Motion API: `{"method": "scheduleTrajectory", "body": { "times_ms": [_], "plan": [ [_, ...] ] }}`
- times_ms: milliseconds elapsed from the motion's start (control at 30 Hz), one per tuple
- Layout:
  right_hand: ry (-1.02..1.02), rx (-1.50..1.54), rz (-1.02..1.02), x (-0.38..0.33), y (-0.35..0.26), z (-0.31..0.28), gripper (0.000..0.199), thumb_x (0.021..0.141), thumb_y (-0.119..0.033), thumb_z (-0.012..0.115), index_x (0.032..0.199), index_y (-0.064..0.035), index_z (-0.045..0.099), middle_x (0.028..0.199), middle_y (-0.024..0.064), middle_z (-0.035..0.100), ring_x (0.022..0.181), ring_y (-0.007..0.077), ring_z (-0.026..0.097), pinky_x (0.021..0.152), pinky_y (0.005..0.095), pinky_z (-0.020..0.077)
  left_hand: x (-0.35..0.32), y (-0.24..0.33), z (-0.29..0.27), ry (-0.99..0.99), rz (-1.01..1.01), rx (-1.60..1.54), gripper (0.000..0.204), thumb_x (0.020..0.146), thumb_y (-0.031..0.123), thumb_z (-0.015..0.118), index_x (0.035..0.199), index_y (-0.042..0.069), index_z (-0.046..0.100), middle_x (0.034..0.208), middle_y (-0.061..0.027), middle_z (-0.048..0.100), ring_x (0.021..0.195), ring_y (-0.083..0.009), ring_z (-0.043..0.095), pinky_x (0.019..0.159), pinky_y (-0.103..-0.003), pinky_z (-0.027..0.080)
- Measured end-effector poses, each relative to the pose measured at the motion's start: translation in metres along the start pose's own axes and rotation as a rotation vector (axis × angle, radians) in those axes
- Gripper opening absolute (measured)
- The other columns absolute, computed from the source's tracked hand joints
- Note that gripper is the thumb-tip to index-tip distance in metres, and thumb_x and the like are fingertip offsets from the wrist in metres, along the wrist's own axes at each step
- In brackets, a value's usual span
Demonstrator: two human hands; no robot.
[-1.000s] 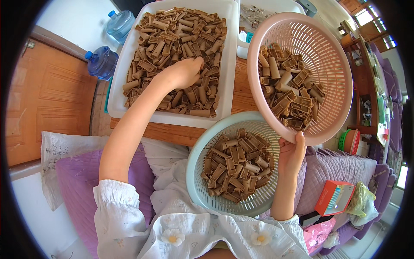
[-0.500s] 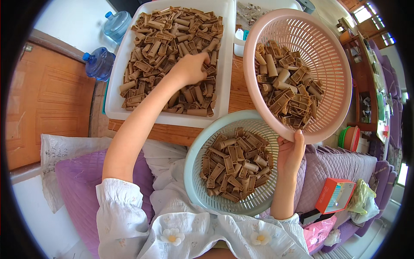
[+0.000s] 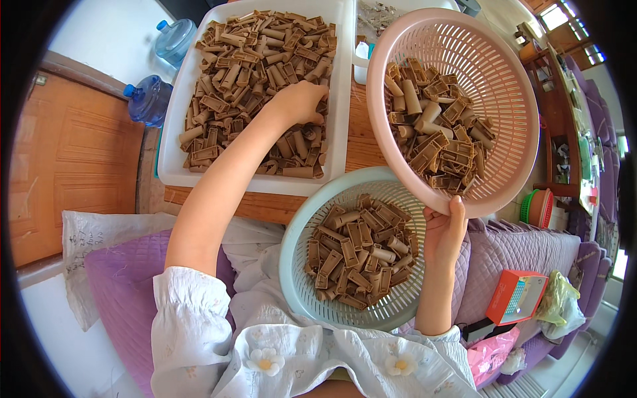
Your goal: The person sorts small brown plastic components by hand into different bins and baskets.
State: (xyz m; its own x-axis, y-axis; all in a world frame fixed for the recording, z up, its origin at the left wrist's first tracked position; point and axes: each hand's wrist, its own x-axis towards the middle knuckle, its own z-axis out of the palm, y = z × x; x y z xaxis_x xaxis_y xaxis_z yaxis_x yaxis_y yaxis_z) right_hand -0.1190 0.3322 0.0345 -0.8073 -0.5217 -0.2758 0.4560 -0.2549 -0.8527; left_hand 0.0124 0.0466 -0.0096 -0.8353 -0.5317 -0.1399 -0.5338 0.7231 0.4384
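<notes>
My left hand [image 3: 302, 106] reaches down into a white tray [image 3: 255, 184] heaped with small brown half-round plastic pieces [image 3: 229, 76]. Its fingers curl at the right part of the heap, their tips hidden, so what they hold does not show. With my right hand [image 3: 443, 232] I grip the near rim of a pink slotted basket [image 3: 496, 73], thumb on the outside. That basket tilts and has brown pieces [image 3: 438, 126] gathered on its left side. Partly under it, a pale green slotted basket [image 3: 292, 278] rests at my lap, with more brown pieces [image 3: 358, 252] in it.
The tray stands on a wooden table [image 3: 365, 132]. A second white tray [image 3: 365, 30] with small clear bits lies behind the pink basket. Two blue water jugs [image 3: 149, 99] stand at the left, near an orange door [image 3: 79, 146]. To the right, a purple sofa [image 3: 524, 249] holds an orange-red box [image 3: 516, 297].
My left hand stays at the right side of the heap, its fingers now drawn in lower among the pieces. The whole view has shifted slightly; my right hand keeps its hold on the pink basket.
</notes>
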Motion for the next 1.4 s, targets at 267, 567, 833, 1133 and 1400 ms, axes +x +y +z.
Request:
{"method": "scheduleTrajectory", "body": {
  "times_ms": [267,567,833,1133,1400],
  "plan": [
    [-0.027,-0.01,0.003,0.0,0.0,0.001,0.01,0.083,-0.017,0.049,0.085,-0.0069,0.048,0.079,0.005,0.057,0.07,0.013,0.054,0.059,0.0246,0.0452,0.002,-0.002,-0.002,-0.023,-0.059,0.204,0.023,0.061,0.003,0.062,0.083,0.002,0.055,0.085,-0.0165,0.058,0.085,-0.0317,0.056,0.073,-0.04,0.045],
    [-0.014,-0.006,0.005,-0.002,-0.001,0.003,0.01,0.083,-0.016,0.049,0.086,-0.0071,0.046,0.077,0.0046,0.056,0.068,0.0128,0.053,0.06,0.0248,0.0447,-0.016,-0.02,-0.031,0.185,-0.182,-0.175,0.013,0.063,0.005,0.057,0.074,-0.001,0.052,0.064,-0.0094,0.053,0.07,-0.0214,0.058,0.062,-0.03,0.044],
    [-0.011,-0.008,-0.01,-0.002,0.0,0.004,0.01,0.083,-0.016,0.05,0.084,-0.0071,0.046,0.076,0.0044,0.056,0.065,0.0123,0.053,0.057,0.0242,0.045,-0.019,-0.015,-0.017,0.063,-0.17,-0.173,0.028,0.066,0.019,0.065,0.086,0.001,0.054,0.082,-0.0128,0.059,0.077,-0.0235,0.058,0.07,-0.033,0.044],
    [0.001,-0.006,-0.007,-0.001,0.001,0.003,0.01,0.083,-0.016,0.05,0.083,-0.007,0.047,0.076,0.0049,0.057,0.063,0.0124,0.053,0.058,0.0244,0.0452,-0.008,0.003,-0.008,0.072,-0.233,0.12,0.029,0.067,0.001,0.056,0.095,0.0,0.047,0.081,-0.0179,0.057,0.08,-0.0329,0.055,0.07,-0.039,0.044],
    [-0.003,-0.014,-0.01,-0.001,0.001,0.004,0.011,0.083,-0.017,0.049,0.082,-0.0067,0.048,0.075,0.0051,0.057,0.064,0.0134,0.053,0.058,0.0251,0.0447,0.002,-0.028,-0.025,0.203,0.112,-0.075,0.036,0.07,0.002,0.054,0.104,0.011,0.052,0.093,-0.0119,0.053,0.09,-0.0251,0.054,0.077,-0.036,0.044]
  ]
}}
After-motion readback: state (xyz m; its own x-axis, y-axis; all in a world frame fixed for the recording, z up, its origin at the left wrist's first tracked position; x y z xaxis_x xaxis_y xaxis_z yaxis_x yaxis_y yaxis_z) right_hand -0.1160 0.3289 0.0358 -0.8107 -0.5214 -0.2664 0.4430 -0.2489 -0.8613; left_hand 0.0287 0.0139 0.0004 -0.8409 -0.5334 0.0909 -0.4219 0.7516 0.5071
